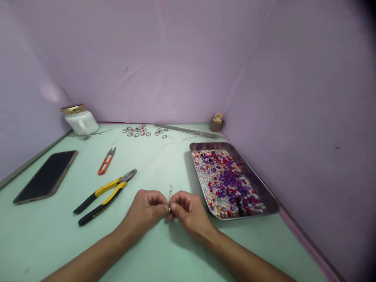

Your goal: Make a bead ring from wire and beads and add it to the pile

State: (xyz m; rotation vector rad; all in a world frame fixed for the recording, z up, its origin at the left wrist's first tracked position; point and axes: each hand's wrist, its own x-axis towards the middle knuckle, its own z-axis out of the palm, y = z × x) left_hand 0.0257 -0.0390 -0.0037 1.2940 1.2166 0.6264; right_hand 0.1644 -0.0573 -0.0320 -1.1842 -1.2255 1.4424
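Observation:
Pinched between the fingertips of both hands is a short beaded wire (170,192), with light-coloured beads showing above the fingers and a thin wire end below. My left hand (151,205) closes on it from the left, thumb and fingers pressed together. From the right, my right hand (188,211) grips the same piece, its fingers curled. The fingertips hide the middle of the strand. To the right of my right hand lies a metal tray (202,186) of loose purple, red, white and black beads. Combination pliers (107,196) with yellow and black handles rest left of my left hand.
Orange thread snips (106,161) and a dark phone (48,176) lie at left. A white lidded mug (84,122) stands at the back left. Along the back are several beaded rings (136,131), a bundle of wires (188,130) and a small brown pot (216,124). Walls enclose the table.

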